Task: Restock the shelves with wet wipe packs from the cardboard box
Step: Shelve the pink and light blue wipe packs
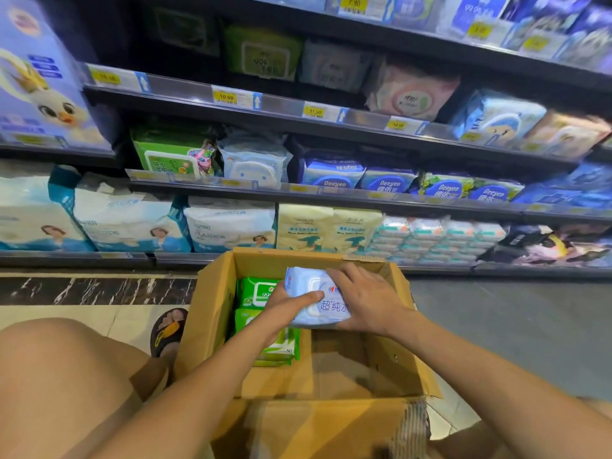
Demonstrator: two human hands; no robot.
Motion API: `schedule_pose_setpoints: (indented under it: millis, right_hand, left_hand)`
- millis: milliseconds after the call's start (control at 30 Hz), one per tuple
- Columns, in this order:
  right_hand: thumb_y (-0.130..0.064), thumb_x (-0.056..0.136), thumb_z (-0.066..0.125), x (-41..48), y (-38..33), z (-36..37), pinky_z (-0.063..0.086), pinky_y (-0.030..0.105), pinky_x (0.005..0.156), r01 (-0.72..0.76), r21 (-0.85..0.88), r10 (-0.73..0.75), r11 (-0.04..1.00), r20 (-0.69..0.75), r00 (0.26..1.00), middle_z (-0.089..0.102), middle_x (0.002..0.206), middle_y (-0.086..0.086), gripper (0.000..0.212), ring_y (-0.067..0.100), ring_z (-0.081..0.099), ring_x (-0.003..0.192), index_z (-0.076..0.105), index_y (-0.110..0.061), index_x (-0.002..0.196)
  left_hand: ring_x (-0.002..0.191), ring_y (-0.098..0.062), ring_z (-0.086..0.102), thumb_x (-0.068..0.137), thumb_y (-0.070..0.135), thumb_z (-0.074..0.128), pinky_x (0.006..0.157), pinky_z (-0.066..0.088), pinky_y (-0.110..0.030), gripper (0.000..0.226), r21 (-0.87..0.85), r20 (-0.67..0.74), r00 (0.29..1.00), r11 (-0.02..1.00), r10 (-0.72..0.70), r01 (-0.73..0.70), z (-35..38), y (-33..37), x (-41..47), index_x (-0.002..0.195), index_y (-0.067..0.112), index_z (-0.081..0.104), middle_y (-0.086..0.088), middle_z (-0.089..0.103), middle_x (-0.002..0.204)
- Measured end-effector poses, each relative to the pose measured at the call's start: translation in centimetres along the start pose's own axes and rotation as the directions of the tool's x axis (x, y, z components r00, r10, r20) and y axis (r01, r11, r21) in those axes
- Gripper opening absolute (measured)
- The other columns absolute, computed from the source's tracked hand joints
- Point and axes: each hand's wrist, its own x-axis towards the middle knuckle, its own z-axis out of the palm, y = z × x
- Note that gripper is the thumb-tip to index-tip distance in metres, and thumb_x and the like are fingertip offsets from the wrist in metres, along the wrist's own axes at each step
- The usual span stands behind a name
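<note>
Sandal (167,331) on floor just left of cardboard box (212,303). Inside, green packs (256,291) stacked along left wall. Over box's far half, left hand (284,306) clamps left end of pale blue pack (319,308), thumb on top, fingers beneath; right hand (371,301) curls over right end, fingers slightly spread. Behind box, stocked shelves (331,197).

The light-blue wipe pack (323,306) reads "超纯水". In the cardboard box (212,293), the upper green pack (258,293) shows "99", the lower green pack (281,351) "80". Blue shelf packs (334,183) read "Deeyeo". Yellow price tags (226,97) on the shelf edges: 10.50, 11.50, 10.50, 7.90.
</note>
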Motion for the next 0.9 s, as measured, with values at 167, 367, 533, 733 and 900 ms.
schedule_pose_setpoints:
  millis: [167,367,533,733,900]
  right_hand:
    - [-0.082,0.065,0.06,0.7,2.4,1.3,0.04,0.045,0.114,-0.104,0.109,0.091,0.989,0.117,0.989,0.022,0.164,0.0,0.122,0.025,0.033,0.146,0.01,-0.029,0.163]
    - [-0.055,0.07,0.086,1.6,6.0,8.1,0.045,0.044,0.11,-0.343,0.226,0.273,0.912,0.29,0.917,0.024,0.16,0.004,0.123,0.028,0.036,0.142,0.012,-0.023,0.163]
    - [-0.044,0.073,0.085,3.3,7.0,14.8,0.046,0.04,0.104,-0.507,0.312,0.331,0.804,0.474,0.816,0.041,0.148,0.015,0.11,0.035,0.048,0.132,0.022,-0.016,0.159]
    - [-0.051,0.064,0.083,5.4,8.5,21.9,0.052,0.034,0.09,-0.685,0.432,0.409,0.586,0.572,0.711,0.061,0.128,0.004,0.094,0.029,0.064,0.119,0.042,-0.017,0.142]
    - [-0.041,0.076,0.084,7.4,10.6,26.4,0.047,0.04,0.107,-0.744,0.473,0.441,0.473,0.604,0.664,0.056,0.145,0.015,0.09,0.034,0.056,0.13,0.044,-0.012,0.151]
  left_hand:
    - [0.099,-0.016,0.075,0.056,0.042,0.099,0.089,0.061,-0.04,0.077,0.096,-0.149,0.989,0.995,0.017,-0.002,-3.9,0.4,0.8,0.122,0.024,0.065,0.005,0.078,0.11]
    - [0.102,-0.017,0.071,0.049,0.057,0.097,0.092,0.059,-0.046,0.091,0.229,-0.323,0.945,0.973,0.051,0.025,-9.7,0.4,2.1,0.125,0.026,0.057,0.006,0.073,0.114]
    - [0.104,-0.016,0.071,0.043,0.063,0.094,0.09,0.059,-0.038,0.099,0.271,-0.371,0.924,0.963,0.091,0.014,-13.2,0.7,2.7,0.129,0.024,0.062,0.003,0.072,0.118]
    - [0.098,-0.017,0.073,0.078,0.024,0.09,0.075,0.058,-0.026,0.034,0.239,-0.38,0.924,0.97,0.051,0.045,-14.7,1.2,3.5,0.104,0.026,0.069,0.006,0.076,0.102]
    - [0.104,-0.025,0.073,0.078,0.026,0.088,0.089,0.057,-0.038,0.046,0.179,-0.364,0.931,0.981,-0.005,0.075,-15.2,1.8,4.3,0.119,0.019,0.069,-0.005,0.077,0.114]
